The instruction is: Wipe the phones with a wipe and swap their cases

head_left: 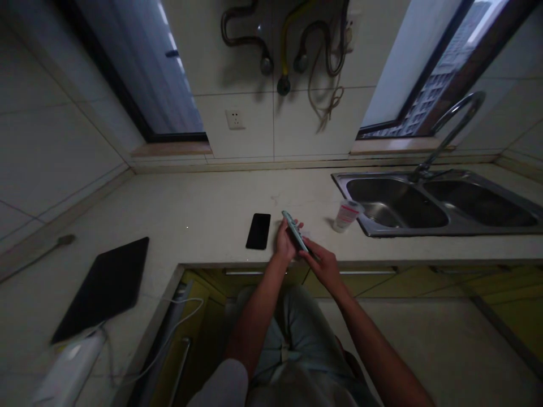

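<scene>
1. A slim teal handset (294,230) is held in the air over the front edge of the countertop. It is a narrow, smooth, bar-shaped piece with rounded ends and a slight sheen. Its long axis runs diagonally, with the upper end pointing toward the wall and slightly left, and the lower end pointing toward the person and right.
2. The left hand (286,240) is clenched around the handset's middle from below, its fingers curled up along one side.
3. The right hand (322,265) grasps the lower end between thumb and fingers. The low light hides the exact finger placement.
4. Just left of the hands, a black glossy smartphone (258,231) lies flat on the countertop (203,198), a pale, speckled stone slab. To the right, a translucent plastic cup (345,216) with a red-and-white label lies tilted on its side beside the sink.
5. That stainless steel double sink (436,203) has deep, rounded bowls, with a curved gooseneck faucet (458,118) rising behind it.
6. Farther left, a flat, dark rectangular tablet (102,288) lies on the counter, near a white cable (169,339).
7. Above the counter, smooth tiled wall carries a white socket (235,119) and looped hoses (284,45).
</scene>
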Tool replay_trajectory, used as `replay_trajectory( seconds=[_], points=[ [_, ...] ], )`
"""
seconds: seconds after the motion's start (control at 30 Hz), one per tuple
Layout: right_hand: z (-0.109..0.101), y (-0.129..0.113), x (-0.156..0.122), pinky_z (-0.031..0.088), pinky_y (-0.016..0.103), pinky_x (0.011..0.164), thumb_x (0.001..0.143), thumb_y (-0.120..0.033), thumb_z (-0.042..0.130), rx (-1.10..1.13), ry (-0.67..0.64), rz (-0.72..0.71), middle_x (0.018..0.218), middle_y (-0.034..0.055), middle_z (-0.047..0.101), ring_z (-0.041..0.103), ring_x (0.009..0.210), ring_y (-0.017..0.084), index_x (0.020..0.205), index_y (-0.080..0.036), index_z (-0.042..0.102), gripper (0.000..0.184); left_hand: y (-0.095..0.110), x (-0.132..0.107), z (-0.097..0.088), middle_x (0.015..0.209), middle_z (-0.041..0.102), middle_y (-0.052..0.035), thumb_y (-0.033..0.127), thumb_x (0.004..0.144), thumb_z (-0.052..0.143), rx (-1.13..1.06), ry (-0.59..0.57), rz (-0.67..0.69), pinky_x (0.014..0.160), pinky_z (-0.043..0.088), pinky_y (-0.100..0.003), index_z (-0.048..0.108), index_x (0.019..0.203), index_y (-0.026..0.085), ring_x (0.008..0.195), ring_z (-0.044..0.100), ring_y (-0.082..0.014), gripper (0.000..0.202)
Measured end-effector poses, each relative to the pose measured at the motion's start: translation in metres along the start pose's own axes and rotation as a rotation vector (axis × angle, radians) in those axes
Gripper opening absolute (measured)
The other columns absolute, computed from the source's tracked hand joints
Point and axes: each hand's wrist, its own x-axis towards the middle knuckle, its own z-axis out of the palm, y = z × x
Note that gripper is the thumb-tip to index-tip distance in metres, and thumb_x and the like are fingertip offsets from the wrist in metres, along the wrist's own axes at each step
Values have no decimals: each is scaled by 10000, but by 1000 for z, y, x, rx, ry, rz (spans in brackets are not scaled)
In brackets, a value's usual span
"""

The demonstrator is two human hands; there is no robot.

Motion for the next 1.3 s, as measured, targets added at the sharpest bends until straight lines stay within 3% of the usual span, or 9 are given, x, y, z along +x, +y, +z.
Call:
replay_trajectory(
  seconds=[0.1, 0.2, 0.4, 0.6, 0.8, 0.97, 1.13, 1.2, 1.3],
  points=[
    [-7, -8, 11, 544, 447, 968, 785, -441, 753, 191, 123, 181, 1113, 57, 757, 709, 1028, 273, 1082, -251, 757, 352, 0, -2, -1, 841, 671, -71, 451, 819, 697, 41, -44, -34, 781, 526, -313, 657, 864, 160, 800, 652, -186, 297],
    [-10, -8, 18, 575, 395, 829, 687, -428, 822, 334, 257, 318, 933, 63, 778, 716, 849, 241, 944, -208, 769, 343, -1, -2, -4, 795, 665, -30, 328, 749, 782, 0, -34, 49, 841, 505, -305, 646, 840, 170, 809, 648, -167, 228],
    [-19, 5, 25, 545, 317, 722, 582, -387, 869, 501, 409, 457, 802, 48, 749, 670, 732, 181, 811, -178, 732, 339, -7, -6, -5, 864, 711, -16, 232, 569, 904, 13, -16, 182, 945, 473, -363, 664, 905, 163, 877, 681, -185, 419],
    [-28, 10, 22, 533, 313, 649, 520, -387, 884, 470, 471, 495, 717, 26, 713, 645, 653, 172, 752, -171, 695, 369, -8, -9, -4, 923, 735, -49, 213, 594, 870, 64, -27, 221, 971, 471, -370, 684, 899, 147, 950, 686, -206, 363],
    [-34, 13, 24, 523, 304, 630, 532, -381, 874, 458, 510, 472, 718, 32, 710, 639, 651, 171, 765, -171, 689, 364, -16, -7, -7, 1040, 724, -59, 287, 713, 799, 225, -37, 308, 948, 473, -322, 661, 1043, 188, 1048, 660, -208, 371],
    [-41, 24, 36, 503, 293, 607, 541, -391, 857, 355, 523, 484, 691, 35, 702, 621, 632, 170, 748, -154, 702, 351, 7, -14, -17, 1102, 667, -87, 257, 774, 728, 721, 147, 465, 807, 511, -310, 574, 1189, 204, 866, 652, -187, 446],
    [-39, 37, 48, 480, 294, 595, 566, -458, 815, 243, 518, 444, 664, 30, 689, 600, 608, 172, 718, -151, 689, 365, 61, -30, -23, 1273, 563, -147, 196, 854, 577, 1360, 278, 818, 941, 463, -341, 563, 1228, 187, 917, 625, -191, 374],
    [-35, 38, 51, 477, 304, 628, 599, -481, 787, 150, 445, 379, 690, 33, 695, 604, 636, 180, 715, -157, 691, 357, 79, -33, -25, 1292, 564, -167, 224, 873, 558, 1664, 319, 839, 1006, 422, -372, 537, 1270, 170, 1094, 587, -251, 402],
    [-32, 32, 54, 473, 324, 661, 669, -510, 735, -20, 274, 286, 717, 41, 706, 610, 660, 195, 726, -172, 709, 345, 95, -32, -28, 1298, 567, -232, 370, 823, 661, 2036, 463, 662, 1005, 402, -458, 472, 1345, 135, 1231, 502, -368, 603]
  ],
)
